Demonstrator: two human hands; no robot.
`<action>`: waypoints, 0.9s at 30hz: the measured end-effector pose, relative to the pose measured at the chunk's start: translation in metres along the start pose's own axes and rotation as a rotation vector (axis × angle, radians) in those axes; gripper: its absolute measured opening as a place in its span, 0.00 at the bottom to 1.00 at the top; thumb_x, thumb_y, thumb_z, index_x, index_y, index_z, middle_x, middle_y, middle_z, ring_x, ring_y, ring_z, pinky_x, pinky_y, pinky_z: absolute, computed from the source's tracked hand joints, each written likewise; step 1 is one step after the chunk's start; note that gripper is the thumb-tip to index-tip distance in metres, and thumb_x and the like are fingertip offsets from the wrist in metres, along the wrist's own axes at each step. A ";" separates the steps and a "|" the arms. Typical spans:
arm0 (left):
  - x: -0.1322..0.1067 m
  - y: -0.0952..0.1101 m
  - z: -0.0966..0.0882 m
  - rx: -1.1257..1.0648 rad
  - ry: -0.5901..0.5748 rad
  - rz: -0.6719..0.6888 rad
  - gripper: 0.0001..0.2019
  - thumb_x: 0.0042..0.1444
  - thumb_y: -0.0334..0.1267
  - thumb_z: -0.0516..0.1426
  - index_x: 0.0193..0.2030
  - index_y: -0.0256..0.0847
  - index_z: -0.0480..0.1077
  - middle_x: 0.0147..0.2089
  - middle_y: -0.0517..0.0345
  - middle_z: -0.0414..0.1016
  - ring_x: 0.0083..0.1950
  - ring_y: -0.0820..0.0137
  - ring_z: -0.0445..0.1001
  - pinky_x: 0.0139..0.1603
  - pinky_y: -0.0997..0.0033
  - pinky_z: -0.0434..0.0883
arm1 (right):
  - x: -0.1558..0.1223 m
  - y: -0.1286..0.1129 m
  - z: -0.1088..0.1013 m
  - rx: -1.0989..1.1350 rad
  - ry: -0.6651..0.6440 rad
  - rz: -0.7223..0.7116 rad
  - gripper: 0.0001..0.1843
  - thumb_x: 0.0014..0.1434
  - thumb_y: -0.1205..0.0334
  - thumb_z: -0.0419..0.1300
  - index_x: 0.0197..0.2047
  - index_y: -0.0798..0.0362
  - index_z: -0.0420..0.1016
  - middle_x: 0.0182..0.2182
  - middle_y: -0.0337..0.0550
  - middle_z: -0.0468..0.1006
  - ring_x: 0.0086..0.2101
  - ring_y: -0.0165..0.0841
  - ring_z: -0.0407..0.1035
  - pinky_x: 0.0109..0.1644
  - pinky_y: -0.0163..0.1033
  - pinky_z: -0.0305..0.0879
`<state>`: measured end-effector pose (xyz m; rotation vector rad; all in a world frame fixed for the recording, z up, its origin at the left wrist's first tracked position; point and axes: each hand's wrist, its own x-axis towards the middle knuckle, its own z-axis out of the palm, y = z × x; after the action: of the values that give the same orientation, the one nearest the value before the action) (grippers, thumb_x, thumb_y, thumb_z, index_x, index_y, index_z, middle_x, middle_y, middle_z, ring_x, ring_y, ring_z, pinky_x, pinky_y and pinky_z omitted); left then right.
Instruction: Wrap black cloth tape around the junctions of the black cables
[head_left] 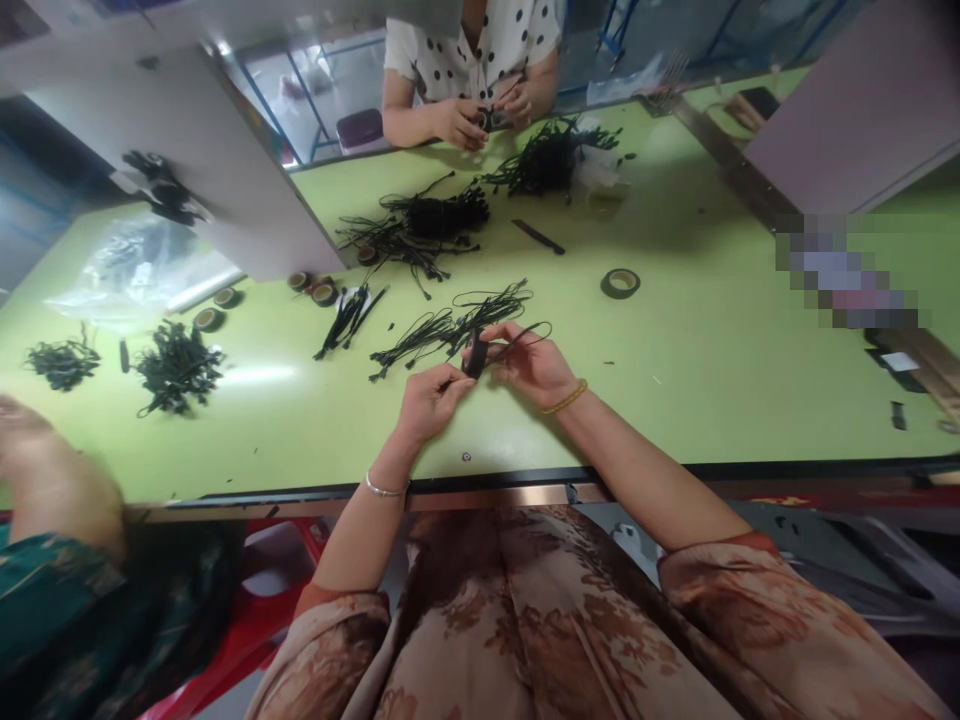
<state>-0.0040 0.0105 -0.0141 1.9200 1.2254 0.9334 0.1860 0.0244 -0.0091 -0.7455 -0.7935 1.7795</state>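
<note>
A roll of black tape (475, 356), seen nearly edge-on, is between my two hands above the green table. My left hand (433, 402) is closed, its thumb and fingers pinching the roll's lower side. My right hand (536, 368) has its fingers bent around a thin black cable (541, 328), which loops out above the knuckles; its fingertips come close to the roll. Where cable and tape meet is hidden by the fingers. Just beyond my hands lies a loose bunch of black cables (427, 335) on the table.
Across the table (697, 380), a co-worker's hands (480, 120) work near cable piles (540, 160). Tape rolls (621, 284) and a black strip-like tool (538, 237) lie beyond my hands. More cables (178, 368) and another person's arm (52, 480) are at left.
</note>
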 end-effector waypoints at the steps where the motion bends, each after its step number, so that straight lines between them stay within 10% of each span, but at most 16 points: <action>1: 0.000 0.000 0.000 0.009 -0.012 0.011 0.13 0.57 0.46 0.59 0.27 0.39 0.73 0.22 0.62 0.68 0.25 0.75 0.61 0.29 0.73 0.60 | 0.000 0.000 0.000 0.031 0.000 -0.011 0.15 0.56 0.48 0.63 0.38 0.51 0.73 0.33 0.44 0.83 0.36 0.35 0.77 0.26 0.32 0.67; 11: 0.000 -0.003 0.005 -0.130 -0.075 -0.159 0.13 0.55 0.47 0.60 0.30 0.37 0.72 0.21 0.61 0.72 0.20 0.77 0.64 0.23 0.75 0.62 | -0.002 -0.007 -0.004 0.070 0.026 -0.099 0.16 0.46 0.63 0.69 0.36 0.48 0.67 0.30 0.33 0.78 0.32 0.32 0.76 0.37 0.38 0.74; 27: 0.001 0.008 0.001 0.011 -0.348 -0.308 0.17 0.55 0.42 0.56 0.18 0.39 0.61 0.16 0.65 0.63 0.20 0.77 0.58 0.25 0.74 0.56 | -0.012 -0.016 -0.008 -0.195 -0.222 -0.165 0.24 0.50 0.56 0.70 0.45 0.48 0.63 0.28 0.36 0.79 0.28 0.33 0.75 0.35 0.39 0.72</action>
<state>0.0006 0.0083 -0.0079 1.7445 1.2657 0.4140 0.2046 0.0193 0.0004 -0.5944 -1.1566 1.6685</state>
